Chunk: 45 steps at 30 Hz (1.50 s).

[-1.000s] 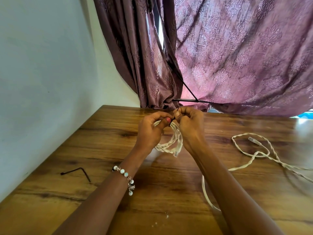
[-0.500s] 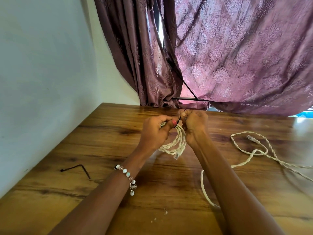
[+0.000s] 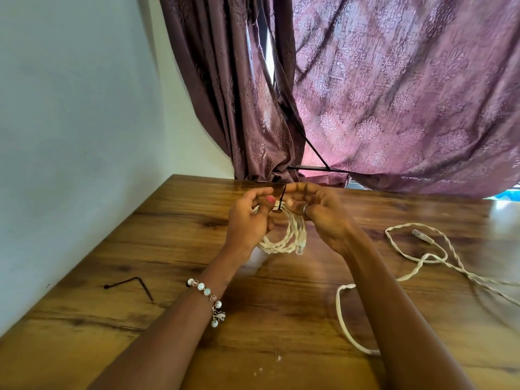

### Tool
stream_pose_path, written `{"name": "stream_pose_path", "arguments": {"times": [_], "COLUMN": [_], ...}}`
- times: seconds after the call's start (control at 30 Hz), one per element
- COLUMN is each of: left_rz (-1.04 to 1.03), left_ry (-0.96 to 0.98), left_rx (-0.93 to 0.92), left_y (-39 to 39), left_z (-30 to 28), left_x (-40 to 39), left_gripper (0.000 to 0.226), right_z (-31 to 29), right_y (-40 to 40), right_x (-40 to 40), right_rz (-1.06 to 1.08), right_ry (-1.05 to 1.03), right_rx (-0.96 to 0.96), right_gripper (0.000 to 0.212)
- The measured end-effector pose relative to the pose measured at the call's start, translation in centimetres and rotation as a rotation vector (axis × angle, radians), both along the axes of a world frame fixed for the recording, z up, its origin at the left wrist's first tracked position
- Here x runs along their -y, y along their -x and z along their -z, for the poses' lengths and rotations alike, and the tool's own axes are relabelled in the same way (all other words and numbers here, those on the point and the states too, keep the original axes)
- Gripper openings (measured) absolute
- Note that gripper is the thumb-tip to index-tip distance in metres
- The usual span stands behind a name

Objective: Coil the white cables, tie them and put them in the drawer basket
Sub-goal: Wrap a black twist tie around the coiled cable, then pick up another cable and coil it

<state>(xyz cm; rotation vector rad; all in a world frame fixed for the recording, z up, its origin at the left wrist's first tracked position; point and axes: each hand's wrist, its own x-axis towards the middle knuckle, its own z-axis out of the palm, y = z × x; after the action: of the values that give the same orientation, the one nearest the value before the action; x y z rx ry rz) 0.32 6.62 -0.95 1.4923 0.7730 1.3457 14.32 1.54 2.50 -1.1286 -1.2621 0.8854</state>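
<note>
Spanning the frame, a purple curtain [image 3: 394, 94] hangs behind the wooden counter [image 3: 140, 249], where a second white cable [image 3: 422, 260] lies loose to the right. Both hands, left [image 3: 247, 223] and right [image 3: 323, 218], hold a coiled white cable [image 3: 284, 237] just above the counter, fingers curled round its top and pinching a thin black tie [image 3: 282, 196]. Should the tie slip before it is cinched, the loops would likely spring apart. No drawer basket is visible.

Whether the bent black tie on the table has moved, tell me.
No. The bent black tie lies at the same spot by the table's left edge.
</note>
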Motion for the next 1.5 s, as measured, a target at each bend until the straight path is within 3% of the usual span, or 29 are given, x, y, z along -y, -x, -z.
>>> {"name": "stream_pose_path", "arguments": {"times": [0.1, 0.23, 0.4, 0.57, 0.77, 1.0, 1.17, 1.23, 1.3, 1.37, 1.43, 1.5], "left_rz": [-0.015, -0.003, 0.241, 0.421, 0.494, 0.749, 0.863, 0.760, 0.555, 0.487, 0.461, 0.360], "left_ry": [0.067, 0.258, 0.493, 0.385, 0.249, 0.202, 0.294, 0.050, -0.452, -0.842, -1.073, -1.203], "left_rx": [0.022, 0.121, 0.280, -0.049, 0.080, 0.052, -0.067, -0.268, -0.569, -0.833, -1.113, -1.247], "left_y": [0.1, 0.5, 1.5, 1.5, -4.4, -14.7, -21.7, -24.1, -25.8, -26.6, -27.2, -27.1], "left_z": [-0.1, -0.5, -2.7, -4.0, -5.3, -4.6, -2.6, -1.5, -0.6, 0.0, 0.8, 1.5], "left_x": [-0.1, -0.3, 0.9, 3.7, 8.3, 15.7, 20.2, 20.3, 20.2, 20.0, 19.5, 19.2], "left_gripper": [0.021, 0.019, 0.027, 0.048, 0.022, 0.024, 0.027, 0.047, 0.057, 0.065, 0.061, 0.037], "right_z": [0.5, 0.6, -0.2, -1.4, -3.4, -3.2, -1.3, -0.5, 0.4, 1.3, 2.1, 2.7], "right_y": [-0.4, 0.0, 0.2, -1.3, -5.7, -12.4, -17.2, -18.5, -19.8, -21.0, -21.8, -22.2], "right_x": [0.1, 0.2, 1.4, 4.4, 11.8, 23.9, 30.3, 32.2, 33.7, 34.6, 35.1, 35.3], "right_rz": [-0.074, -0.096, -0.008, 0.106, 0.188, 0.589, 0.880, 0.971, 1.051, 1.108, 1.140, 1.178], "right_ry": [0.055, 0.111, 0.081, 0.017, -0.069, 0.002, 0.104, 0.121, 0.121, 0.122, 0.123, 0.109], "right_rx": [0.078, 0.143, -0.085, -0.209, -0.241, 0.018, -0.097, -0.186, -0.306, -0.412, -0.476, -0.498], "right_gripper": [0.037, 0.031, 0.022, 0.022, 0.038, 0.021, 0.012, 0.008, 0.015, 0.022, 0.028, 0.029]}}
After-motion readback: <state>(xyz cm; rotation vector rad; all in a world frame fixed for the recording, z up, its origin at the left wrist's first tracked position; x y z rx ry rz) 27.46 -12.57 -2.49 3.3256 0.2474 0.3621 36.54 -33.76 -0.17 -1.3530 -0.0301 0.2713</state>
